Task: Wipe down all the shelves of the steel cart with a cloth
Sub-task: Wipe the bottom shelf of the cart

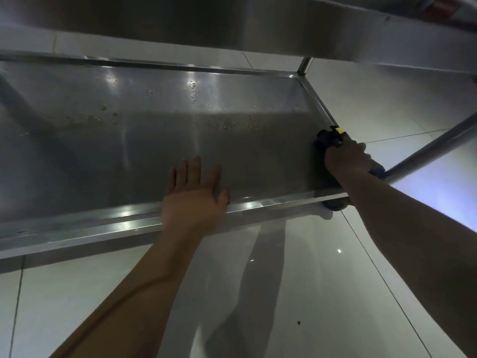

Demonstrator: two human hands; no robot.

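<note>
Pale glossy floor tiles are shining under the steel cart, and we are leaning in over its low shelf. Our right hand is gripping a dark cloth at the shelf's right edge, while our left hand is resting flat, fingers spread, on the front rim. Specks and smears are showing across the far half, so we judge this shelf barely begun. The shelf above is showing only its underside, and the cloth is mostly hidden.

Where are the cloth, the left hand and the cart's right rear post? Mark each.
cloth (325, 147): head view, dark bunched part beyond the right hand's knuckles.
left hand (193, 200): head view, back of hand.
post (304, 65): head view, mid-shaft above the shelf corner.
</note>
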